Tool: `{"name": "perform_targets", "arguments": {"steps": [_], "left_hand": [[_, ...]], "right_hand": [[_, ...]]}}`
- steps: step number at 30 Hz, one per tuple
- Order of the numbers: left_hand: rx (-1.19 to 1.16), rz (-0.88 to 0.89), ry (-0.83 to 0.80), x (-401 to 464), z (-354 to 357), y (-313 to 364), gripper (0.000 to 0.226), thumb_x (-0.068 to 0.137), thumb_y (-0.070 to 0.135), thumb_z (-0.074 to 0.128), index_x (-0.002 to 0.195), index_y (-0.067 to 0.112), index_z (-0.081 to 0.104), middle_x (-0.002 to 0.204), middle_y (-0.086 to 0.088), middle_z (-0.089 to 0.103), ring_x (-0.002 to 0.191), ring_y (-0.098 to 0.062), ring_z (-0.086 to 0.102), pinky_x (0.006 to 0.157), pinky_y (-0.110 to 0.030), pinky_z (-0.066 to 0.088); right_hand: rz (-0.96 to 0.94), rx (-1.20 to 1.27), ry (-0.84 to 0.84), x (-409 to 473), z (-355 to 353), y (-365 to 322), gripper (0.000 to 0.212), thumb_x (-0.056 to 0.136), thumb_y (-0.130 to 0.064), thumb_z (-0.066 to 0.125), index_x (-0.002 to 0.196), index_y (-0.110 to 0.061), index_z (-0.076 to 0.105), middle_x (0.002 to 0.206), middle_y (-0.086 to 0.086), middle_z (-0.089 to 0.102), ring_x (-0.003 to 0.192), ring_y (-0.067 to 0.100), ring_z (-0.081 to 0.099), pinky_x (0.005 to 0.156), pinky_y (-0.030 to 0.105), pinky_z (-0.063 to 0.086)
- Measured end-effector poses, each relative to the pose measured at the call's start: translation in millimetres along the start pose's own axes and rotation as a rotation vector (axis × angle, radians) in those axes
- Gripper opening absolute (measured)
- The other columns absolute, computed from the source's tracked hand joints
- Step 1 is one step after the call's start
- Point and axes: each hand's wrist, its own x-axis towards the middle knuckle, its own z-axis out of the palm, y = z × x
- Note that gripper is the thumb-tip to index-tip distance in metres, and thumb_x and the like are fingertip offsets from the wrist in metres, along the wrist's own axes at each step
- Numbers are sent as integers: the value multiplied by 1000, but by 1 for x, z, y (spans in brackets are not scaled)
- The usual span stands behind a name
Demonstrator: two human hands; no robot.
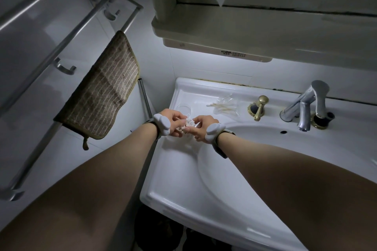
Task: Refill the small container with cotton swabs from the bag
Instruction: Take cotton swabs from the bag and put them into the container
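Note:
Both my hands meet over the left corner of the white sink (183,179). My left hand (173,121) and my right hand (201,128) together hold a bunch of cotton swabs (188,123), white tips up. I cannot tell whether a small clear container surrounds the bunch. A clear plastic bag (225,106) with several wooden-stick swabs lies on the sink ledge behind my right hand. A clear round lid or cup (183,107) rests on the ledge just behind my left hand.
A chrome faucet (306,106) and a brass knob (260,107) stand at the back right of the sink. A brown striped towel (102,91) hangs on a metal rail at left. A cabinet (255,32) overhangs the sink.

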Motion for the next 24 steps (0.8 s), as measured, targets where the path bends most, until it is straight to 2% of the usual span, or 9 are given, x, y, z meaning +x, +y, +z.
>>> {"name": "perform_targets", "arguments": {"steps": [2, 5, 7, 9, 13, 16, 19, 21, 24], "left_hand": [[-30, -12, -32, -3, -1, 2, 30, 95, 12, 63, 124, 2, 60, 111, -19, 66, 81, -29, 69, 76, -35, 62], [-88, -44, -95, -7, -6, 1, 39, 93, 11, 66, 131, 5, 57, 119, -16, 63, 96, -31, 69, 81, -35, 60], [-111, -46, -130, -8, -9, 0, 44, 92, 6, 66, 134, 6, 55, 124, -14, 58, 106, -34, 66, 83, -35, 60], [-114, -34, -140, -6, -10, -3, 46, 90, 2, 67, 135, 6, 55, 125, -13, 56, 107, -32, 65, 82, -35, 60], [-35, 23, -101, -3, -8, -7, 42, 88, 2, 69, 129, 6, 59, 123, -16, 58, 98, -32, 67, 80, -37, 61], [-3, 62, -67, -1, -6, -8, 38, 89, 1, 69, 126, 4, 60, 122, -20, 58, 82, -28, 69, 73, -32, 61], [-35, 38, -86, -2, -5, -6, 42, 88, 2, 69, 128, 3, 58, 120, -18, 58, 85, -28, 69, 76, -34, 62], [-90, 16, -97, -4, -6, -5, 44, 85, 2, 73, 127, 5, 59, 115, -14, 59, 87, -26, 69, 75, -32, 62], [-74, 31, -83, -5, -4, -4, 47, 80, 0, 77, 124, 4, 60, 113, -12, 59, 83, -23, 69, 70, -29, 61]], "right_hand": [[21, 78, -44, -1, 2, 2, 28, 79, -47, 80, 89, -24, 68, 71, 6, 68, 59, 21, 61, 66, 36, 59], [69, 381, -120, 1, 10, 9, 28, 92, -37, 70, 84, -11, 64, 57, 2, 47, 47, 16, 38, 47, 26, 37], [75, 456, -117, 4, 13, 13, 22, 96, -27, 66, 89, -7, 63, 54, 0, 49, 44, 13, 35, 45, 23, 32], [78, 419, -80, 8, 12, 16, 23, 94, -29, 68, 93, -6, 65, 58, 4, 57, 45, 16, 41, 49, 27, 38], [55, 191, -22, 11, 9, 17, 41, 78, -54, 69, 91, -15, 72, 74, 12, 70, 59, 26, 59, 69, 42, 56], [75, 256, -41, 11, 10, 16, 36, 86, -46, 68, 93, -11, 68, 70, 11, 64, 55, 25, 54, 60, 37, 50], [124, 480, -71, 10, 14, 15, 27, 98, -31, 61, 84, -8, 61, 55, 3, 51, 43, 16, 39, 46, 24, 36], [122, 453, -55, 11, 13, 16, 27, 98, -32, 60, 85, -9, 62, 56, 3, 53, 45, 17, 42, 48, 25, 38], [100, 326, -28, 12, 10, 17, 33, 91, -42, 64, 92, -9, 69, 68, 11, 63, 56, 26, 53, 60, 34, 48]]}}
